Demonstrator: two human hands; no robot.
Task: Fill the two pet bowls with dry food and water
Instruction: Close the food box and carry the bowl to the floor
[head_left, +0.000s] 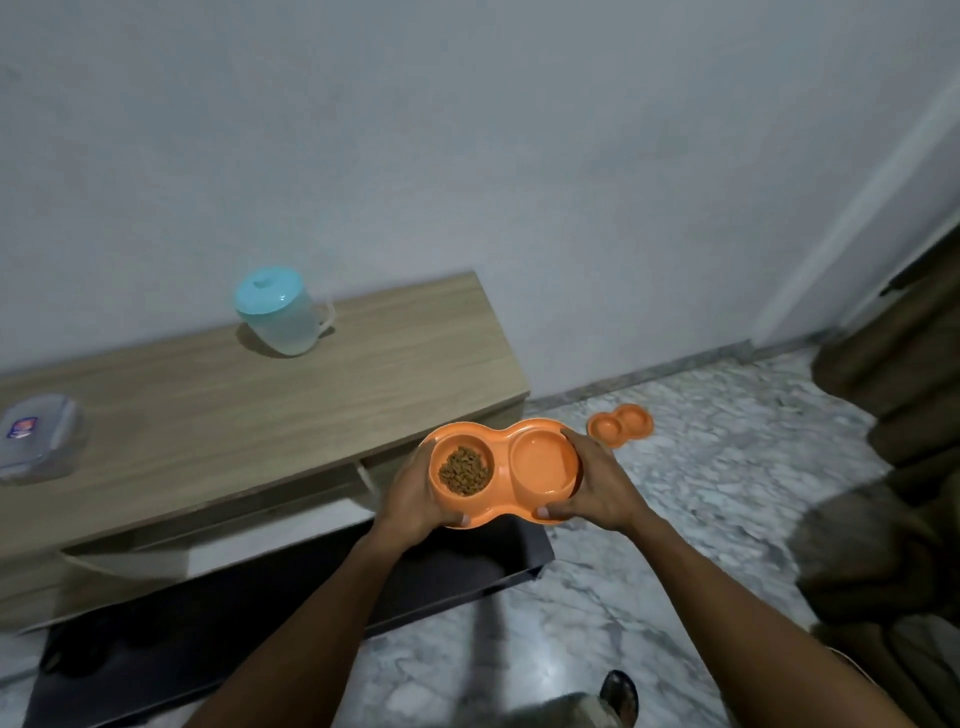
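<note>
I hold an orange double pet bowl (501, 457) in the air beyond the right end of the wooden bench, with both hands. My left hand (415, 493) grips its left end, my right hand (597, 483) its right end. The left cup holds brown dry food (465, 471). The right cup (543, 462) looks glossy, possibly with water. A second orange double bowl (621, 425) lies on the marble floor near the wall. A clear jug with a pale blue lid (280, 314) stands on the bench. A lidded clear plastic container (36, 441) sits at the bench's left end.
The wooden bench (260, 415) runs along the white wall, with a dark lower shelf (311, 597) beneath it. A brown curtain (904, 415) hangs at the right. My foot (618, 693) shows at the bottom on the grey marble floor (701, 493).
</note>
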